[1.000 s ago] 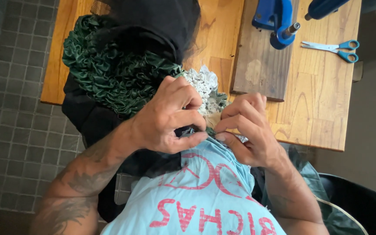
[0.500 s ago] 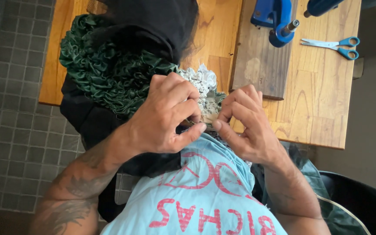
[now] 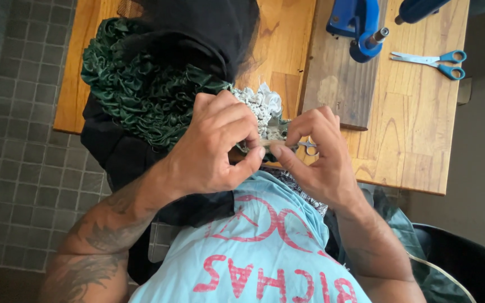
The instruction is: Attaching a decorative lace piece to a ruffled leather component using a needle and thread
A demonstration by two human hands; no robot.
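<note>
A heap of ruffled dark green fabric (image 3: 141, 90) lies on the wooden table (image 3: 416, 151), partly under black mesh cloth (image 3: 197, 28). At its near end sits a ruffled white-grey patterned piece (image 3: 262, 104). My left hand (image 3: 214, 143) is closed around the fabric where green meets white. My right hand (image 3: 315, 151) pinches a thin pale strip of the material right next to the left thumb. A small metal tool (image 3: 309, 147) shows behind my right fingers; whether the hand holds it is unclear.
Blue-handled scissors (image 3: 436, 60) lie at the table's far right. A blue clamp-like tool (image 3: 360, 31) stands on a grey wooden board (image 3: 338, 84). Grey tiled floor (image 3: 23, 168) is at the left. A black chair edge (image 3: 461, 258) is at lower right.
My right hand has shifted up and closer to the left hand, its fingers now pinching the strip. The left hand stays clamped on the fabric.
</note>
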